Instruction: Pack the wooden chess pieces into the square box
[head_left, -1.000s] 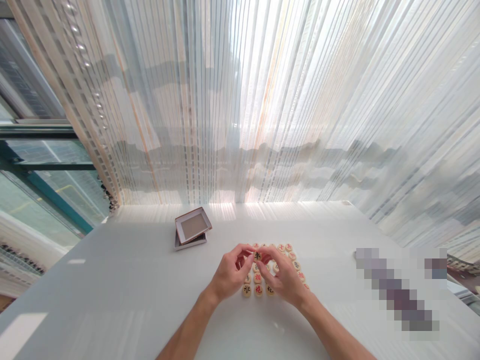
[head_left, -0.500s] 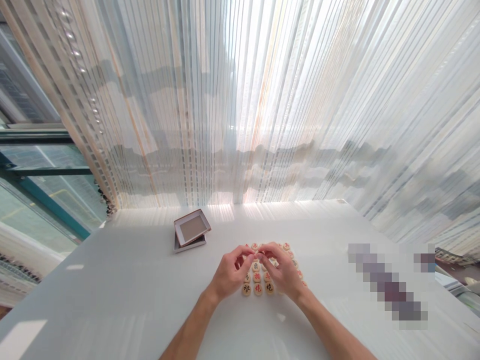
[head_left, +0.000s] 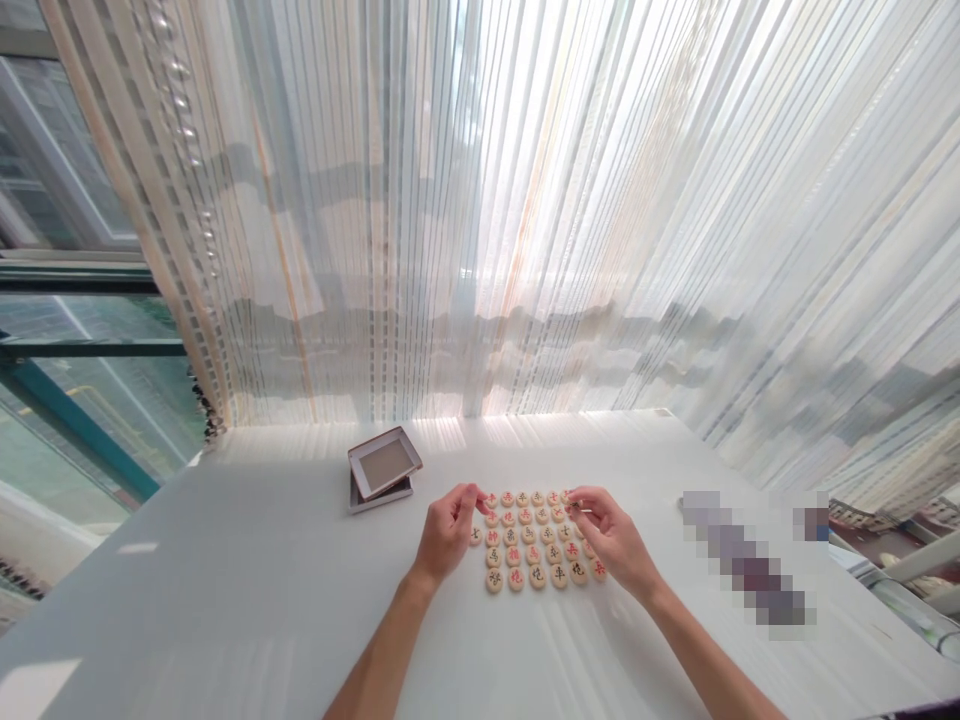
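Face-up chess pieces [head_left: 529,541] form crosswise rows; left hand [head_left: 448,531], right hand [head_left: 613,537] pinched at edges, grip contents unclear.

Illegible characters on round pieces [head_left: 537,576]

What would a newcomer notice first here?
The sunlit sheer striped curtain fills the upper half. Below it, on the white table, round Chinese chess pieces lie in a neat grid, the left hand at its left edge and the right hand at its right. A small open box sits beyond the left hand.
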